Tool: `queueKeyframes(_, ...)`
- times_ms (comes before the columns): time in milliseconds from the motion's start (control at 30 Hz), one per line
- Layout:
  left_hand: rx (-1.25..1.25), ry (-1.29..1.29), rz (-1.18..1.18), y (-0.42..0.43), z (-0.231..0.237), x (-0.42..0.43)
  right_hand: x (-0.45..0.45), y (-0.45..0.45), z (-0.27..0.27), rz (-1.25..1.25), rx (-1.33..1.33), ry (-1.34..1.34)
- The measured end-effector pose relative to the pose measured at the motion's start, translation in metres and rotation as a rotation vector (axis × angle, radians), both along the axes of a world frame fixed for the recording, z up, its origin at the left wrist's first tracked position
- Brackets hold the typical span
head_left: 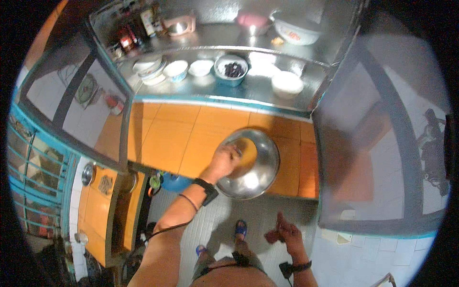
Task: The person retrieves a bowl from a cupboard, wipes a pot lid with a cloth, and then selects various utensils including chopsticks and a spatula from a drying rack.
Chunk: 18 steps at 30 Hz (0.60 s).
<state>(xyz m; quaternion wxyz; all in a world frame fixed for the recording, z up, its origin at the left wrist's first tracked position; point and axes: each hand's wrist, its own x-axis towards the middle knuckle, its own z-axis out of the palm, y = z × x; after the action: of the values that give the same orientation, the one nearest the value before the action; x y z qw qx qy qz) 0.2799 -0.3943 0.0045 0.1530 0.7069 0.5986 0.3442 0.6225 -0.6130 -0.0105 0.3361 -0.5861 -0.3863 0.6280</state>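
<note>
My left hand (pixel 225 161), fingers curled, reaches over a large round shiny metal lid or bowl (pixel 256 179) and appears to grip it near its middle. Which of the two it is, I cannot tell. The metal piece overlaps the front edge of an orange-tiled counter (pixel 168 136) and juts over the floor. A yellow-orange patch shows on its surface, perhaps a reflection. Lower right, above the floor, my right hand (pixel 285 231) holds nothing, its fingers apart.
Behind the counter, a metal cabinet's lower shelf (pixel 254 91) carries a teal bowl (pixel 231 80) with dark pieces, white bowls (pixel 175 70) and stacked plates (pixel 150 70). Mesh cabinet doors stand open left (pixel 125 136) and right (pixel 322 179). A blue object (pixel 175 182) sits below the counter edge.
</note>
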Motion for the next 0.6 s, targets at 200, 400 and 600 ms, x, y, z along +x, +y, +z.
queueKeyframes(200,-0.218,-0.962,0.229,-0.131,0.022,-0.113,-0.047,0.046,0.002,0.302,0.156,-0.029)
queueKeyframes(400,0.038,-1.746,0.336,-0.3,0.051,-0.153,-0.119,0.049,0.042,0.494,0.118,0.161)
queueKeyframes(600,0.385,-1.935,0.322,-0.473,0.034,-0.177,-0.22,-0.011,0.079,0.69,0.603,-0.078)
